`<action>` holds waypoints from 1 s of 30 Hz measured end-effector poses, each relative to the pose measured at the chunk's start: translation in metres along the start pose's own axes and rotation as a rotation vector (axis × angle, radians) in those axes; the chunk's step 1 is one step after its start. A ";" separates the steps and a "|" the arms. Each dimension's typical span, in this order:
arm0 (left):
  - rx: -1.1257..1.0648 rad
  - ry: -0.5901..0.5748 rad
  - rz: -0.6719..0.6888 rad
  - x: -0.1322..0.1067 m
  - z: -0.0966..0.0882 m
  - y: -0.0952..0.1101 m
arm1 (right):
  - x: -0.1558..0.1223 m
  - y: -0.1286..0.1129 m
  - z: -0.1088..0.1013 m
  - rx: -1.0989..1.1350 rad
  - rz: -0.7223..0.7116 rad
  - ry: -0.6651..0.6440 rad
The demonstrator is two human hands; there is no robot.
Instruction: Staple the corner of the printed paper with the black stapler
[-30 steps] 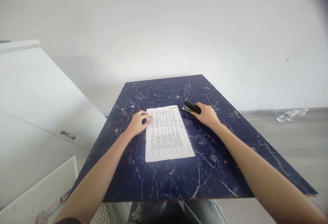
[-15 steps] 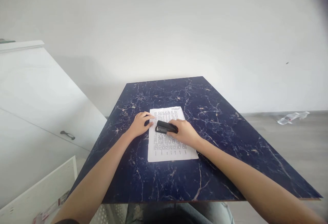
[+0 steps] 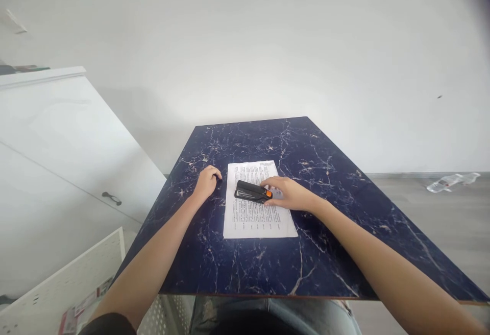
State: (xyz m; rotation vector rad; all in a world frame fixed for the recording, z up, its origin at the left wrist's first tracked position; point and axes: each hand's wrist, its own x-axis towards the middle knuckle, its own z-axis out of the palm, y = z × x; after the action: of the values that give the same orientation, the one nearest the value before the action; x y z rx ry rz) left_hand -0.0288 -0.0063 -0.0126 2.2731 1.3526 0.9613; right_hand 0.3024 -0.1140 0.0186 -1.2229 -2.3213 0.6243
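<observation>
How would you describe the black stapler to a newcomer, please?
Find the dark-blue, veined tabletop, then the white, rectangular printed paper on it. Over that paper is the elongated black stapler, set apart from the pale paper by its dark body and orange patch.

The elongated black stapler [image 3: 250, 193], held to the right of the white rectangular printed paper [image 3: 260, 229] one second ago, is now lying across the paper's middle. The person's bare right hand [image 3: 289, 193] is moving onto the paper with it, the fingers spreading about the stapler's rear end and exposing an orange part [image 3: 269, 193]. The bare left hand [image 3: 205, 182], earlier touching the paper's left edge, is withdrawing leftward from it, fingers curling inward.
</observation>
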 end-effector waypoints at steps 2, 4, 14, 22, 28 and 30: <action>-0.028 -0.004 -0.006 -0.002 -0.002 0.004 | 0.001 0.002 0.003 0.005 0.001 0.005; -0.040 -0.029 -0.017 -0.004 -0.002 0.007 | 0.002 0.001 0.007 0.017 -0.022 0.000; 0.058 0.001 -0.066 0.001 -0.002 -0.001 | 0.004 -0.005 0.007 -0.108 -0.102 -0.057; 0.367 0.129 -0.210 0.005 -0.010 -0.028 | 0.004 -0.004 0.008 -0.139 -0.106 -0.053; 0.446 0.097 -0.236 0.004 -0.006 -0.025 | 0.003 -0.006 0.006 -0.129 -0.099 -0.057; 0.449 0.090 -0.238 0.004 -0.006 -0.024 | 0.003 -0.006 0.007 -0.131 -0.096 -0.053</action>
State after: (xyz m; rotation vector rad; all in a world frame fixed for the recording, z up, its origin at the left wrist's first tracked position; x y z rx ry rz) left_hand -0.0471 0.0086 -0.0208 2.3135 1.9937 0.7447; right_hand 0.2933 -0.1159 0.0163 -1.1552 -2.4825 0.4834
